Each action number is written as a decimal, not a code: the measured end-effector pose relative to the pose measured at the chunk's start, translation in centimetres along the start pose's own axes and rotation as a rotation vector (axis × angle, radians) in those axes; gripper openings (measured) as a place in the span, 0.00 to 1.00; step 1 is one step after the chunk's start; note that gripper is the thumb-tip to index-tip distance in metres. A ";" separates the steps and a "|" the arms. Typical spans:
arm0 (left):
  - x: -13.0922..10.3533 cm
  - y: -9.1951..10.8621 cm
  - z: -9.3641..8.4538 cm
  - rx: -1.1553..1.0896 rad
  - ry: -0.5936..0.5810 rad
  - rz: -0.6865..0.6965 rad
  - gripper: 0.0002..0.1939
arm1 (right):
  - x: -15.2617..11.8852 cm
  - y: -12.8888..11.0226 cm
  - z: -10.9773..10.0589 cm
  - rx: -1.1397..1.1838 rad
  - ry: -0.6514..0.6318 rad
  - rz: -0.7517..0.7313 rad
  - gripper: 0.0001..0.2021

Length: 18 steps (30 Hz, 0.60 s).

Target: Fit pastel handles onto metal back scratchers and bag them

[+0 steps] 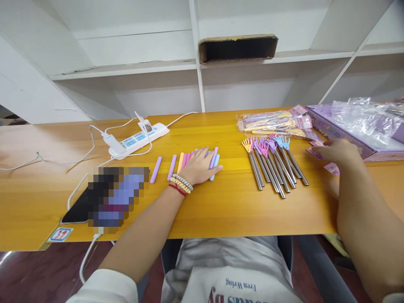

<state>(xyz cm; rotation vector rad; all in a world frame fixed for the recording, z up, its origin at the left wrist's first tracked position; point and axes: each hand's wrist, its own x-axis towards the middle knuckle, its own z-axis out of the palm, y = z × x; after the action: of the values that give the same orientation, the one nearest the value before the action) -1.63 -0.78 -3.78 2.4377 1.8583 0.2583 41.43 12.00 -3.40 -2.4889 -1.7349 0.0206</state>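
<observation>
My left hand (198, 166) lies flat and palm down over a row of short coloured tubes, its fingers stretched out and thumb apart. Purple (172, 167), yellow, pink and blue tubes (216, 162) show around it; some are covered by the hand. One purple tube (156, 169) lies apart to the left. To the right is a bunch of back scratchers (274, 164) with metal rods and coloured hand-shaped heads. My right hand (341, 153) is over printed cards (331, 168) beside a purple box (356, 153); its fingers are mostly hidden and blurred.
Bagged back scratchers (274, 122) lie behind the bunch. Clear plastic bags (362, 118) fill the purple box. A power strip (139, 141) with white cables stands at back left, and a phone (78, 206) lies in front. An open cardboard box (238, 48) sits on the shelf.
</observation>
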 end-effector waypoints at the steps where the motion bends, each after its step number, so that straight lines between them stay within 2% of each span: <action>1: 0.0 0.0 0.0 -0.003 0.000 -0.002 0.38 | 0.1 0.1 0.1 -0.013 -0.058 0.010 0.21; 3: 0.0 0.0 -0.1 -0.009 0.001 -0.004 0.37 | 0.2 0.1 0.1 -0.028 -0.185 0.033 0.21; 4: 0.0 0.0 -0.1 -0.012 0.003 -0.004 0.37 | 0.2 0.1 0.0 -0.023 -0.207 0.020 0.21; 10: 0.0 0.1 -0.5 -0.027 0.035 0.004 0.34 | -0.6 -0.5 -0.6 0.021 -0.249 0.013 0.16; 12: 0.0 0.1 -0.6 -0.029 0.067 0.005 0.32 | -0.9 -0.4 -0.7 0.078 -0.195 0.040 0.15; 15: 0.1 0.3 -0.8 -0.026 0.141 0.002 0.26 | -0.8 0.0 -0.3 0.145 0.017 0.076 0.22; 16: 0.1 0.4 -0.9 -0.018 0.168 -0.008 0.23 | -0.7 0.2 -0.1 0.144 0.052 0.081 0.24; 18: 0.2 0.7 -1.1 0.006 0.210 -0.038 0.18 | -0.3 0.6 0.4 0.114 0.035 0.082 0.25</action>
<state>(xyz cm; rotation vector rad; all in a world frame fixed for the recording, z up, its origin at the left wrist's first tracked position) -1.15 -0.84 -2.59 2.4609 1.9846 0.5252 41.85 11.58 -3.85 -2.4610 -1.5713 0.0794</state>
